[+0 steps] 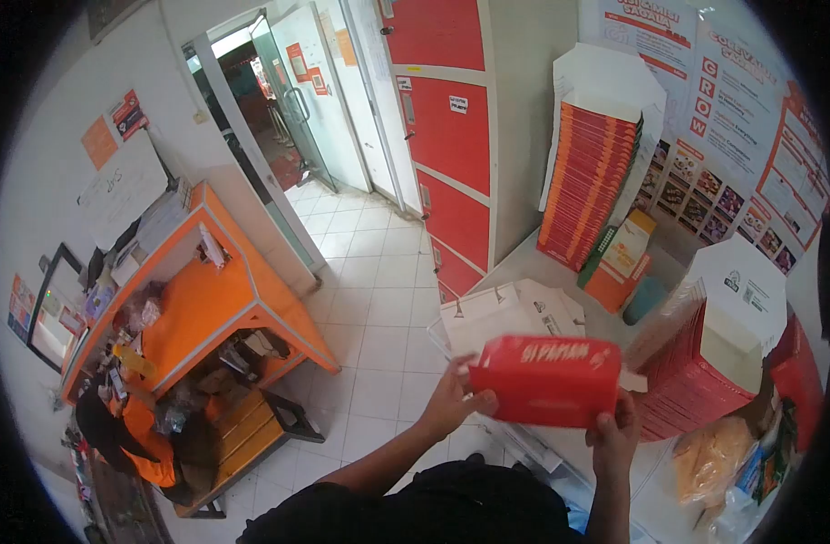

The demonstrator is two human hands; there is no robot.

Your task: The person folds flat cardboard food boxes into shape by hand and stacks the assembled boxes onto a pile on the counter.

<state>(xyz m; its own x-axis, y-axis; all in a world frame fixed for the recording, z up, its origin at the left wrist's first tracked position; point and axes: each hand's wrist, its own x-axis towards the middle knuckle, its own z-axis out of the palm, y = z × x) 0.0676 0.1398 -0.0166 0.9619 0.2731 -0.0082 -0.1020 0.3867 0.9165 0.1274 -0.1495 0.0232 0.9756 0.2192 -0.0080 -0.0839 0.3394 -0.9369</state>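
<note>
Your largest neighbour is the tall cabinet of red lockers (449, 136), standing ahead of you beside the open glass door (297, 100). Across the tiled floor (369, 317), on your left, is the orange counter (220, 272), with a person (156, 444) in orange and black sitting at the wooden bench (252, 433) by it.

In front of you and to your right runs the white table (646, 467). At its back, against the wall, a tall stack of red and orange cartons (587, 181) stands with pale flaps showing. Nearer, a second stack of red cartons (691, 381) leans on your right. Pale flattened cartons (510, 313) lie on the table just beyond your hands.

The red box (546, 383) with white lettering is up in front of you, between your two hands, with a pale flap showing at its right end. Your left hand (456, 399) is partly closed on the box's left end, its thumb across the front face. Your right hand (614, 428) is curled around the lower right corner, thumb on the front.

Beside the near stack lies a plastic bag (714, 458); behind that stack stands a teal cup (644, 299). Smallest is the seated person's phone (118, 383), if that dim shape is one.
</note>
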